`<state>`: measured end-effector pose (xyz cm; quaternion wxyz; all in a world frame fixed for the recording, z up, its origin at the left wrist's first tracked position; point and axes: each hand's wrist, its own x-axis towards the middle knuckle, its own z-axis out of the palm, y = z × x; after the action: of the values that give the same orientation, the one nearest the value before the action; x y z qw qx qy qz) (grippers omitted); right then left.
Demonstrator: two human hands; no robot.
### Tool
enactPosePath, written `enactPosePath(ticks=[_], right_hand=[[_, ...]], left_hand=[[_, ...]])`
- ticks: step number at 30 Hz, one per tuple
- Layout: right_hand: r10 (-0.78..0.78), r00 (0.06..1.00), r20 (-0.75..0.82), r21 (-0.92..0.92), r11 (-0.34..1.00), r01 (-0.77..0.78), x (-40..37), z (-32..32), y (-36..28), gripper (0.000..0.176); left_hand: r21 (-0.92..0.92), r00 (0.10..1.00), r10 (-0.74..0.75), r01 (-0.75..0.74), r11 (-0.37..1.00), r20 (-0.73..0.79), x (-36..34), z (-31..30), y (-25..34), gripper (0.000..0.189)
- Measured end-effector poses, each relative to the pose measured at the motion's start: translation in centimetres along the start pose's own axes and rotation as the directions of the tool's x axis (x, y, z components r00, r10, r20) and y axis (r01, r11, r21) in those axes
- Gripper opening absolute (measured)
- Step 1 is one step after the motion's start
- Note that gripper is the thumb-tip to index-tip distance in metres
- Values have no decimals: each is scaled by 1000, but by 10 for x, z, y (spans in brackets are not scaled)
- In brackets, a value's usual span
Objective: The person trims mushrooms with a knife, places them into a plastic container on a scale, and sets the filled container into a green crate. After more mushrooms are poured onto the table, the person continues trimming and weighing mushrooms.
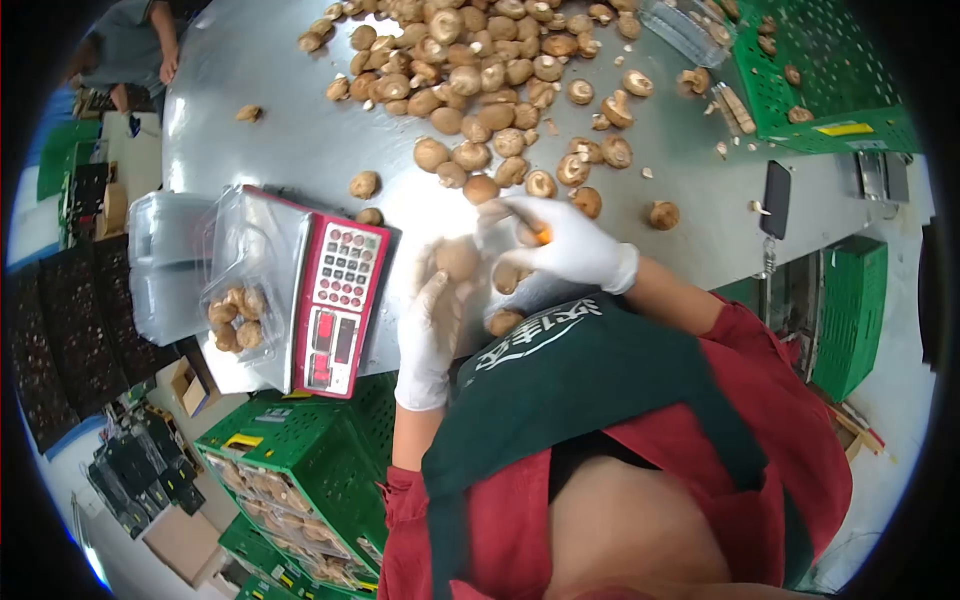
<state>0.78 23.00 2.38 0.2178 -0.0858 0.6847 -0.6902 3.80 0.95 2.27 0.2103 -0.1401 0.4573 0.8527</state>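
My left hand (430,325), in a white glove, is closed around a brown mushroom (457,258) above the metal table. My right hand (565,243), gloved too, is just to its right, its fingers bent round a small orange-handled tool (543,234); the tool's other end is not clear. Under the right hand's fingers is a mushroom (507,277), and one more (503,321) lies near the apron. A large pile of mushrooms (470,60) spreads beyond both hands. Left of my left hand stands a red scale (342,300) bearing a clear container (255,245) with several mushrooms.
Clear empty trays (165,270) are left of the scale. At the upper right are a green crate (830,80), a clear box (690,35) and a dark phone (776,200). Stacked green crates (320,450) stand below the table edge. Another person's arm (166,45) is at the upper left.
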Motion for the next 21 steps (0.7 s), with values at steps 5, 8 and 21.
enactPosePath(ticks=[5, 8, 21], right_hand=[[84, 982, -170, 38, 996, -79, -19, -32, -1, 43], [38, 957, -289, -14, 999, -44, -30, -52, 13, 41], [93, 922, -375, 77, 995, -69, -34, -79, -8, 40]], left_hand=[[197, 981, 193, -189, 962, -2, -6, -5, 15, 63], [490, 923, 380, -302, 818, -66, -11, -34, 37, 46], [948, 525, 840, 175, -267, 139, -48, -175, 147, 48]])
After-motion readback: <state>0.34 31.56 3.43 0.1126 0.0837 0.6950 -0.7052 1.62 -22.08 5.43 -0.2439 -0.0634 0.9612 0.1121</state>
